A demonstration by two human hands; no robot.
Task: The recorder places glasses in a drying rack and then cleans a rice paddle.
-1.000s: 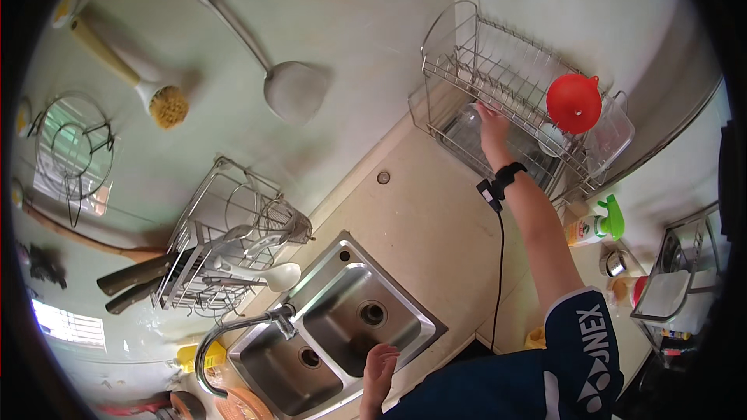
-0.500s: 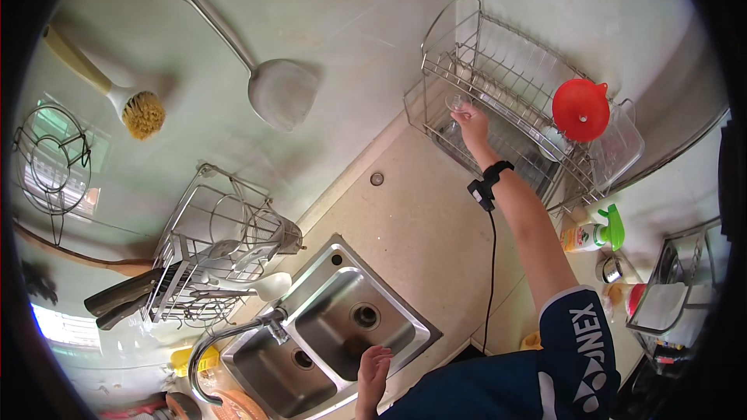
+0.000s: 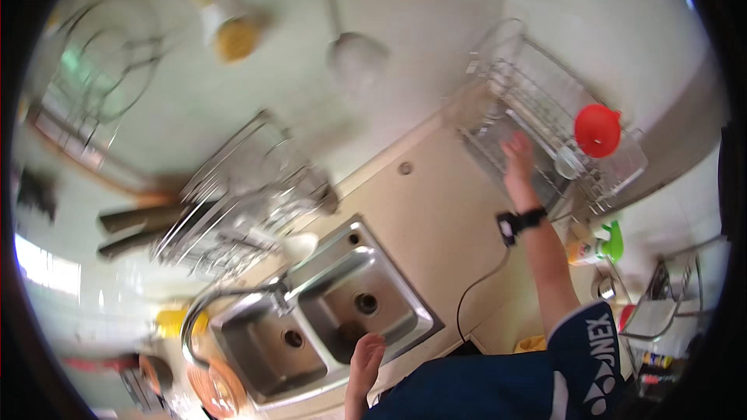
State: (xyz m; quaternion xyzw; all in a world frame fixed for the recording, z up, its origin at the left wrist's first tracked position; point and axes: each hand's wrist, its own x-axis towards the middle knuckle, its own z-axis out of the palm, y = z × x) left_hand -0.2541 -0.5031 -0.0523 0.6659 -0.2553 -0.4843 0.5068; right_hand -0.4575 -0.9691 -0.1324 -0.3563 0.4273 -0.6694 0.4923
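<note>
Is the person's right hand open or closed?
The right hand looks open: fingers extended near the dish rack, nothing visibly gripped, though blurred.

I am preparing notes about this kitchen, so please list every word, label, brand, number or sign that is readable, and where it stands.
Dark blue, white-trimmed fabric sleeve: large white lettering, legible but not copied here.
Orange-and-white spray bottle with green head: label too blurred to read.
No other text is readable.
</note>
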